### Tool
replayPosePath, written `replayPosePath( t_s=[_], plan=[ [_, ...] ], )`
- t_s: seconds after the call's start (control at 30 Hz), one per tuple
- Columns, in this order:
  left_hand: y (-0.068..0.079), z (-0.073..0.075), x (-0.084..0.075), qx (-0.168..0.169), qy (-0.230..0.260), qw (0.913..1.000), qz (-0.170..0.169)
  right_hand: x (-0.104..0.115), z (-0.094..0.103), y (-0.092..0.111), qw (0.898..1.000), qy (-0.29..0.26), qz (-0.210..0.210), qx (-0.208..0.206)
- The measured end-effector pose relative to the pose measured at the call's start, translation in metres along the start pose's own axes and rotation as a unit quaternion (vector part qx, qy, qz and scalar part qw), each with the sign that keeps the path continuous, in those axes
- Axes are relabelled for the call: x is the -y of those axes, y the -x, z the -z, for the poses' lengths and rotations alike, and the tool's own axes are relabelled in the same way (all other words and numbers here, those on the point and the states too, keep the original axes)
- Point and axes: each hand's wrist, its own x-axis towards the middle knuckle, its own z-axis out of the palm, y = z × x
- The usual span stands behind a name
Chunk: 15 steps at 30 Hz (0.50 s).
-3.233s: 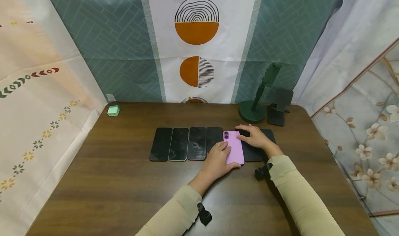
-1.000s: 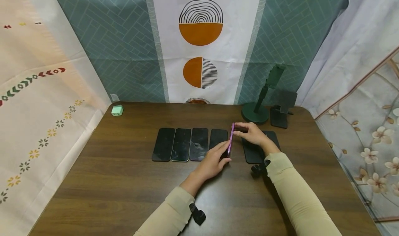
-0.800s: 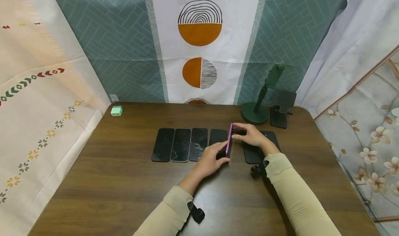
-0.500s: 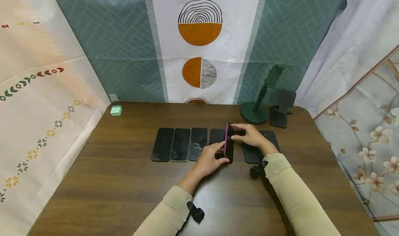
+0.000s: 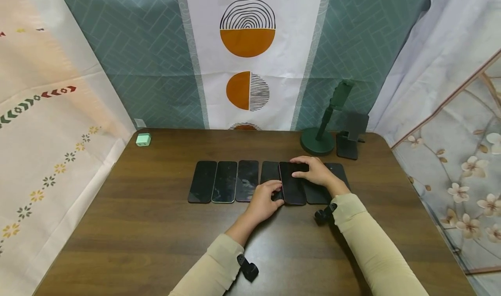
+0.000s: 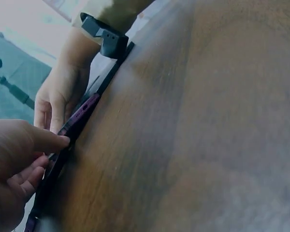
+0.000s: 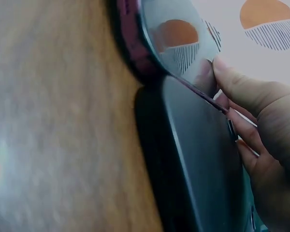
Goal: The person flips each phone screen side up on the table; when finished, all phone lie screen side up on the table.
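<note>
A smartphone (image 5: 292, 187) with a purple edge lies screen up, in a row of phones. My right hand (image 5: 316, 172) is at its upper right. In the right wrist view the right thumb (image 7: 232, 79) touches the glass while fingers of the same hand sit at its side edge, pinching it. That phone overlaps the dark phone (image 7: 203, 150) beside it. My left hand (image 5: 263, 200) is at the phone's lower left, its thumb near the bottom corner and its loosely bent fingers along the left edge. In the left wrist view a fingertip (image 6: 63, 141) meets the purple-edged phone.
Several other dark phones lie in the row, such as a leftmost phone (image 5: 202, 181) and a right-end phone (image 5: 337, 171). Behind stand a green stand (image 5: 318, 140) and a black phone stand (image 5: 347, 146). A small mint-green box (image 5: 143, 139) is at the table's back left.
The phone lay purple back up, then was raised on edge between both hands and turned over. Now it lies screen up in the row. The left fingers have loosened beside its edge.
</note>
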Motion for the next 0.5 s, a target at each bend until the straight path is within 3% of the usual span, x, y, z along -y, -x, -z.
replayPosePath(
  t_s=[0.17, 0.27, 0.5],
  plan=[
    [0.0014, 0.0014, -0.0008, 0.045, -0.042, 0.9980, -0.009, -0.0047, 0.0015, 0.0041, 1.000, 0.004, 0.006, -0.009],
    [0.0021, 0.0021, -0.0010, 0.056, -0.058, 0.9966, -0.018, -0.0055, 0.0025, 0.0056, 1.000, 0.006, 0.006, -0.012],
    [0.0049, -0.0040, -0.0045, 0.013, -0.103, 0.9945, -0.017, -0.0051, 0.0014, 0.0062, 1.000, 0.021, -0.001, -0.021]
  ],
)
